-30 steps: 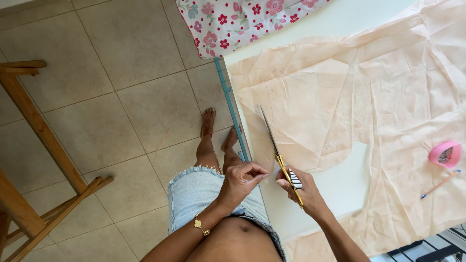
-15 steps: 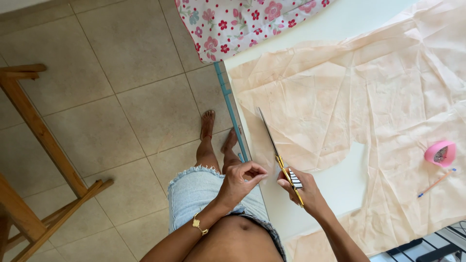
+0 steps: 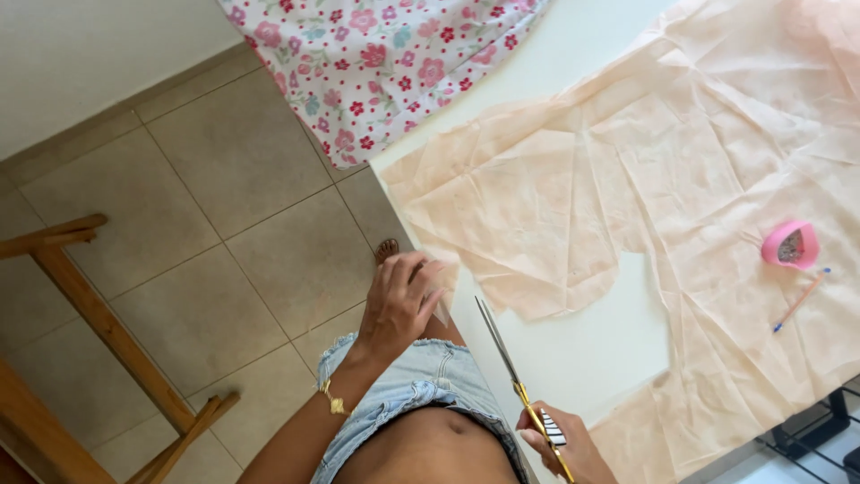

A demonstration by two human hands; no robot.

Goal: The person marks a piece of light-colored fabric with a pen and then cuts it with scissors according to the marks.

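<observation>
Head view, from left to right: wooden legs of a stand slant across the tiled floor at the far left. Next comes the left hand, wearing a gold bracelet at the wrist; its fingers are pinched on a small scrap of pale cloth at the edge of the white counter, just beside the near corner of the larger sheet. A foot shows on the floor right above that hand. Denim shorts fill the bottom middle. Above, a floral fabric with pink and red flowers hangs over the far corner of the counter. To the right of the left hand, a pair of scissors with yellow handles lies along the counter edge, blades shut and pointing away from the person; the right hand is closed around the handles at the bottom of the frame. Peach fabric, wrinkled and with a cut-out notch showing bare counter, spreads over most of the counter from its near edge to the right side. On it, toward the right, sits a pink round case, and just below that a thin pencil lies slantwise. A dark rack shows in the bottom right corner
</observation>
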